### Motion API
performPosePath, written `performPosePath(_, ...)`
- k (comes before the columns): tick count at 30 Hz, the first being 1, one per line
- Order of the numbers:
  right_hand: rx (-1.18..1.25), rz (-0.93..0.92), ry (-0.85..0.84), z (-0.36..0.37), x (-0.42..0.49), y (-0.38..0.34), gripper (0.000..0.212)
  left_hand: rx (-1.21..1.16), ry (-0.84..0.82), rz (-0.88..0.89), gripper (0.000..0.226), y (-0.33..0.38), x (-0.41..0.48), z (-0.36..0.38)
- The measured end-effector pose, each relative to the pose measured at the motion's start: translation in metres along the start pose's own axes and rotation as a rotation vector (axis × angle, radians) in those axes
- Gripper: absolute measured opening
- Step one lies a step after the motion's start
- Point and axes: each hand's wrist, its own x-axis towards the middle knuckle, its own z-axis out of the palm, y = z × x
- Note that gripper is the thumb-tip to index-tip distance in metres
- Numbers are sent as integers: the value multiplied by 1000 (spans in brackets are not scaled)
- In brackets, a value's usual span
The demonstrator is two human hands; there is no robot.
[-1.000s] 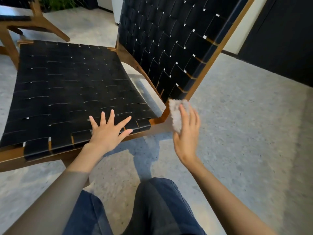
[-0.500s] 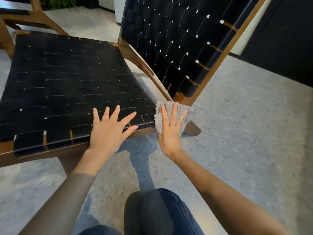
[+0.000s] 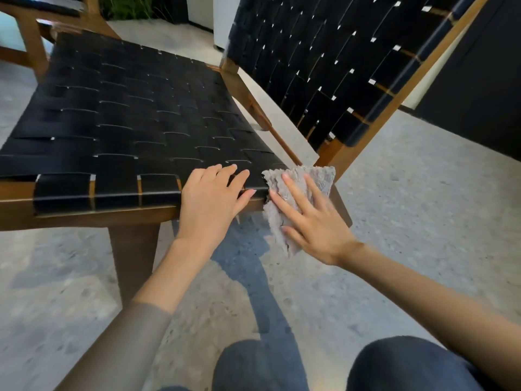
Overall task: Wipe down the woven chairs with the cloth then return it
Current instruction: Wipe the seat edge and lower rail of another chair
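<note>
The grey cloth lies over the near right corner of the woven chair, where the seat edge meets the wooden frame. The right hand presses it flat with straight, spread fingers. The left hand rests just beside it on the seat's front edge, fingers relaxed and gripping nothing. Speckled floor spreads open to the right.

Both arms extended forward, left hand palm-down, fingers close together and lightly bent, thumb angled toward the right hand, right hand just beside it, fingers straight and spread, pressing flat on the cloth
</note>
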Motion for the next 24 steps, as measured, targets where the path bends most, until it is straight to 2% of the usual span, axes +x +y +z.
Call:
performPosePath(2,-100,5,11,-2,2,4,66,13,4,-52,46,10,-2,1)
performPosePath(4,-111,52,39,3,5,1,77,39,19,-98,46,22,-4,6)
performPosePath(7,-165,59,142,19,8,6,95,-9,66,-135,45,37,-8,14)
performPosePath(10,-193,69,254,42,4,17,104,-68,130,-143,42,52,-5,22)
performPosePath(12,-162,161,266,64,-7,29,112,-94,167,-146,39,62,0,27)
performPosePath(13,-122,230,248,75,-15,37,112,-99,181,-159,37,66,2,29)
performPosePath(16,100,393,280,94,-26,66,91,-86,175,-175,39,84,11,36)
performPosePath(19,176,319,288,98,-18,80,88,-73,126,-145,49,105,20,42)
performPosePath(22,118,263,447,106,-8,83,80,-71,123,-129,50,127,26,51)
performPosePath(24,106,245,548,113,-4,87,86,-59,133,-124,49,140,28,58)
